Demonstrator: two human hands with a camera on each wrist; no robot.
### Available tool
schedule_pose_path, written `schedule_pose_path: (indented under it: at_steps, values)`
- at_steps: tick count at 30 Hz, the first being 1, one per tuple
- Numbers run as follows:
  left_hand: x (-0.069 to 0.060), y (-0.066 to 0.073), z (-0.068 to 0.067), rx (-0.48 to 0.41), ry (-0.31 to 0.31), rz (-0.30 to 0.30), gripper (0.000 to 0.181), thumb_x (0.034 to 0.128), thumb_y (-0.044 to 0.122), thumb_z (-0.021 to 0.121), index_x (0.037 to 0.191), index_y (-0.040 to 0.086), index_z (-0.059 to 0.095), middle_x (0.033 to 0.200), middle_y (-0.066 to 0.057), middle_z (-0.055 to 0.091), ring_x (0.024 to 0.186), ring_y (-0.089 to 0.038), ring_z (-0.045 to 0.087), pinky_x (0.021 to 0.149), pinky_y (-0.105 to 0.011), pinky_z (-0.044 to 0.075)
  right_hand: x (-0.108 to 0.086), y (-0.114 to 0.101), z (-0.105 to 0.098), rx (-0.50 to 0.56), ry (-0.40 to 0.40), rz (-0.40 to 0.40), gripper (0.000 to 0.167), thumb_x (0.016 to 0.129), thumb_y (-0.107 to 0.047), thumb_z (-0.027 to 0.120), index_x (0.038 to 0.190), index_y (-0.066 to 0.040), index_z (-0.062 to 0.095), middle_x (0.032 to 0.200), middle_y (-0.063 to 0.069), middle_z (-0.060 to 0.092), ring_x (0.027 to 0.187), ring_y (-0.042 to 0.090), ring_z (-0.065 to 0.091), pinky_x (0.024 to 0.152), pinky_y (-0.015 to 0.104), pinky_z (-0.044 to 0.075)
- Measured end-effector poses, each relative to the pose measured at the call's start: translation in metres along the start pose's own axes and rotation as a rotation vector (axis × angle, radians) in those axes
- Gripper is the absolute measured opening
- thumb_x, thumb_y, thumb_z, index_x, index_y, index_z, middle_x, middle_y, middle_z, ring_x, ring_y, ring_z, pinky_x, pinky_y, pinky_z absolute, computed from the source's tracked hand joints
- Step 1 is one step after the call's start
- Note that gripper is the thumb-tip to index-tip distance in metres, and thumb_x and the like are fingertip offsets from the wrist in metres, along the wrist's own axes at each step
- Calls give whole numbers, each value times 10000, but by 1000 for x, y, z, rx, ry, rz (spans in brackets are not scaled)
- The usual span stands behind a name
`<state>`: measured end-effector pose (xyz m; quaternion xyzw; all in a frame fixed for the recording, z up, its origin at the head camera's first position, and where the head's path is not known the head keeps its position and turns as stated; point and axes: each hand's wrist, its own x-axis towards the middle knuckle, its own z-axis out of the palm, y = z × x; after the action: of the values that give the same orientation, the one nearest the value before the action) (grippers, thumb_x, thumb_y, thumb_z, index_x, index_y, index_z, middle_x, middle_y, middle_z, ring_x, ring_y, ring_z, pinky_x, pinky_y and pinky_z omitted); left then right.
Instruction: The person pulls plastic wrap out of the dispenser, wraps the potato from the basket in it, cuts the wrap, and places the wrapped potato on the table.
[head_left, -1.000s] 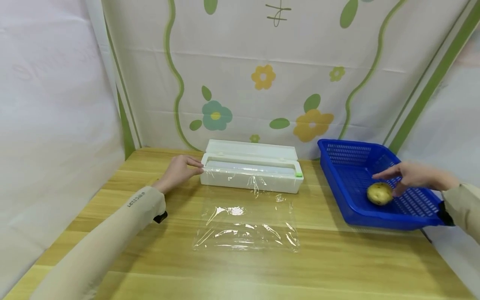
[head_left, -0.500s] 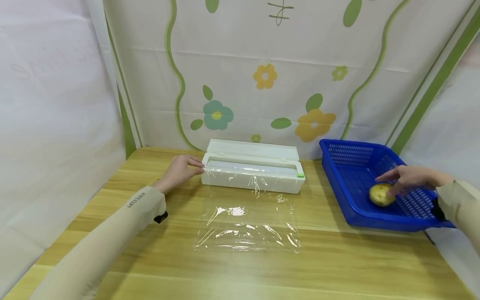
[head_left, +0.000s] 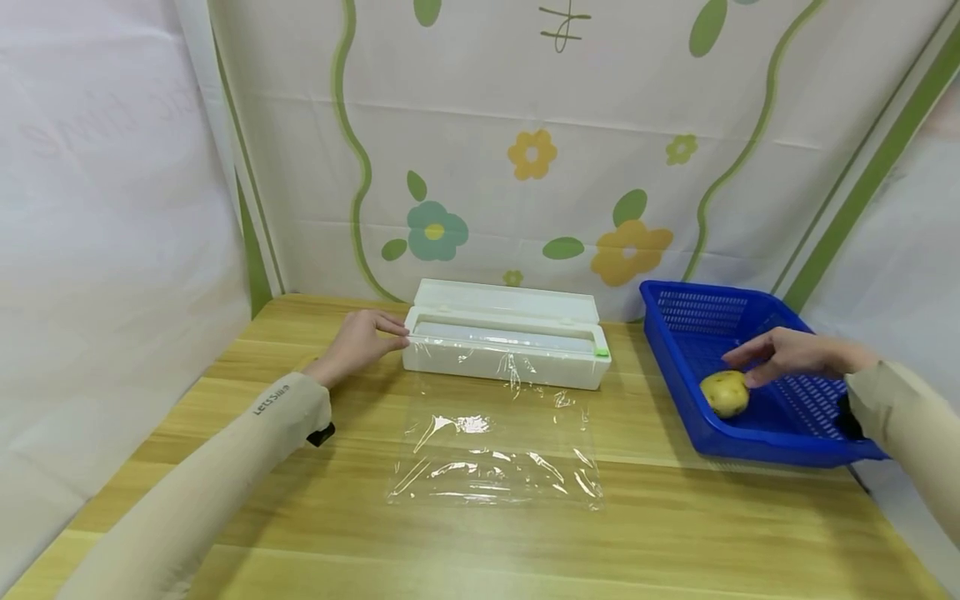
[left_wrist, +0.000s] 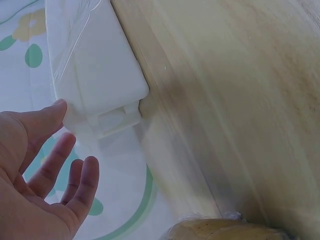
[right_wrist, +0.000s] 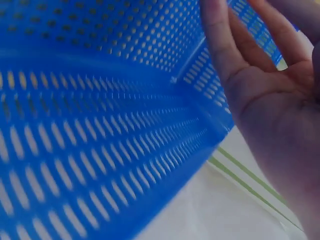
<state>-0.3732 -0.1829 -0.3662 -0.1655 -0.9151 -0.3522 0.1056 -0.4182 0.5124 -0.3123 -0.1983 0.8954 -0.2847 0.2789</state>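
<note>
A white cling film dispenser (head_left: 506,362) stands lid up at the back of the table, a film roll inside and a green slider (head_left: 602,352) at its right end. Clear cling film (head_left: 495,458) stretches from it over the tabletop. My left hand (head_left: 362,342) touches the dispenser's left end with thumb and fingertips; the left wrist view shows the fingers fairly straight and spread. Inside the blue basket (head_left: 686,412), my right hand (head_left: 798,354) grips a yellowish potato (head_left: 725,394) between thumb and fingers. The potato is out of the right wrist view.
The basket's perforated walls rise around my right hand. Behind the wooden table (head_left: 375,550) hangs a flower-printed cloth (head_left: 465,125). A brownish rounded thing (left_wrist: 225,231) in clear film is partly visible in the left wrist view.
My right hand has taken hold of the potato and shifted it left toward the basket's near left corner, turning it. My left hand and the dispenser have stayed put.
</note>
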Motion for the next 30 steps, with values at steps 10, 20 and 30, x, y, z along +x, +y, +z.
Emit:
schedule_pose_path:
  at_steps: [10, 20, 30]
  values:
    - [1, 1, 1, 6, -5, -8, 183, 880, 164, 764, 1036, 71, 776, 1188, -107, 677, 1208, -334, 540, 1068, -524, 326, 17, 19, 13, 276, -222, -113, 567, 954, 49, 591, 1465, 94, 351, 1476, 174, 430, 1225, 105, 523, 950, 358, 481]
    - [3, 4, 1, 5, -5, -3, 178, 877, 157, 766, 1028, 65, 776, 1189, -118, 675, 1205, -337, 544, 1069, -527, 325, 24, 24, 21, 350, -384, -127, 540, 951, 81, 554, 1465, 61, 390, 1434, -37, 485, 1278, 73, 452, 1003, 357, 432]
    - [1, 5, 0, -1, -8, -21, 173, 878, 151, 764, 1024, 59, 776, 1185, -118, 675, 1214, -343, 534, 1068, -528, 326, 30, 25, 24, 455, -481, -126, 515, 928, 97, 573, 1421, 106, 425, 1387, 232, 504, 1269, 331, 486, 980, 506, 439]
